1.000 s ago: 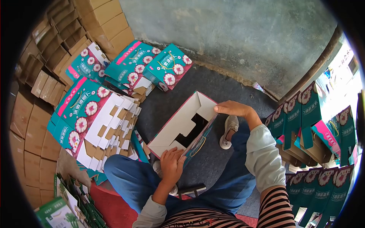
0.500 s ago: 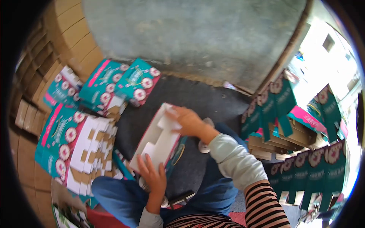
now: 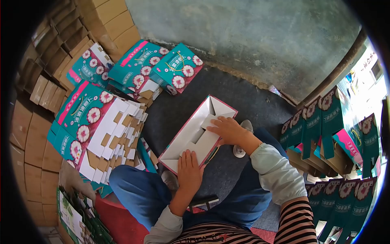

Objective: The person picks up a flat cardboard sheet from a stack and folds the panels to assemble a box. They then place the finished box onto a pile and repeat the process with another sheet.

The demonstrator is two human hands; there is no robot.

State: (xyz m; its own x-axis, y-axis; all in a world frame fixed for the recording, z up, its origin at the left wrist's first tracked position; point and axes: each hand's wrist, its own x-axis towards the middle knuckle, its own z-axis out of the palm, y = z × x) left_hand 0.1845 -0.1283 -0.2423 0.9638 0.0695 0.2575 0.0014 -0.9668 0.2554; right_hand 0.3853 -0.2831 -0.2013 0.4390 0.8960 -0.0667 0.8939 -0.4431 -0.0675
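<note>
A cardboard gift box (image 3: 176, 152) stands between my knees with its white inner flaps facing up and a pink edge showing. My left hand (image 3: 189, 173) rests on the near flap, fingers extended and flat. On the right side, my right hand (image 3: 228, 131) lies over another flap with its fingers spread towards the middle. The flaps are folded inward, and a dark slot is visible between them. A golden cord handle shows partly at the box's right side, below my right hand.
Flattened teal boxes with fruit pictures (image 3: 83, 122) are stacked on the left; more lie by the wall (image 3: 176, 69). Brown cartons (image 3: 38, 146) line the far left. Partly formed teal boxes (image 3: 315, 122) stand in rows on the right. Dark matting (image 3: 162, 122) covers the floor.
The flaps have been folded inward over the box's opening, which showed a deeper white interior before. Both hands now press on the flaps. The head view has shifted.
</note>
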